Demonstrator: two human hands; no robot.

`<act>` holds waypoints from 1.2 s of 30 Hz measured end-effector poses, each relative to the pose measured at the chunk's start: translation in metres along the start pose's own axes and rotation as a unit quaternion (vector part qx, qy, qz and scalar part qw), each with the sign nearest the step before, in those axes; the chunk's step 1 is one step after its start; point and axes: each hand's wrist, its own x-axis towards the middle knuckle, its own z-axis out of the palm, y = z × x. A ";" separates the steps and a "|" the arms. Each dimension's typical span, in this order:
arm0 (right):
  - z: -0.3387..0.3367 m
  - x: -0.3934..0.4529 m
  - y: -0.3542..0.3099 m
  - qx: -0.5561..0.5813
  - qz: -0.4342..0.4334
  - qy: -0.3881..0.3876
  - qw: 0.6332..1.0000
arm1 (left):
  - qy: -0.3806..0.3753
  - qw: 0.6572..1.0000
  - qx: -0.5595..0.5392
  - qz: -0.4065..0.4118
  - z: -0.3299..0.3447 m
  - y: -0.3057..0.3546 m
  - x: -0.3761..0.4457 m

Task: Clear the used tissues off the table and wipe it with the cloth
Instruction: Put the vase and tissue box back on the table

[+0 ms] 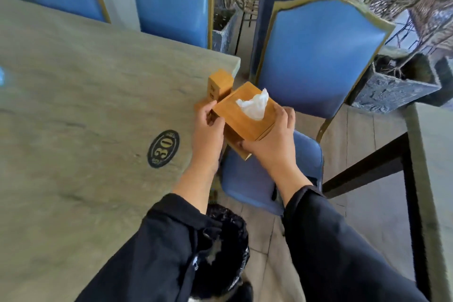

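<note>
Table (73, 81), blue chair (318, 56), bin (225, 240)

Head-worn view, forward and down, close over the table (73, 81) corner.

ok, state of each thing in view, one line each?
tissue box: held in both hands, over the table's edge, tilted
tissue: sticking up out of the box slot
left hand: grips the box's left side
right hand: grips the box's right side and near corner
wooden block: upright on the table, behind the box
bin: bagged, open, on the floor
</note>
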 end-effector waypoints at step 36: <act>0.451 -0.042 -0.320 -0.007 -0.069 -0.154 0.986 | 0.130 0.991 -0.006 -0.026 -0.521 0.030 0.165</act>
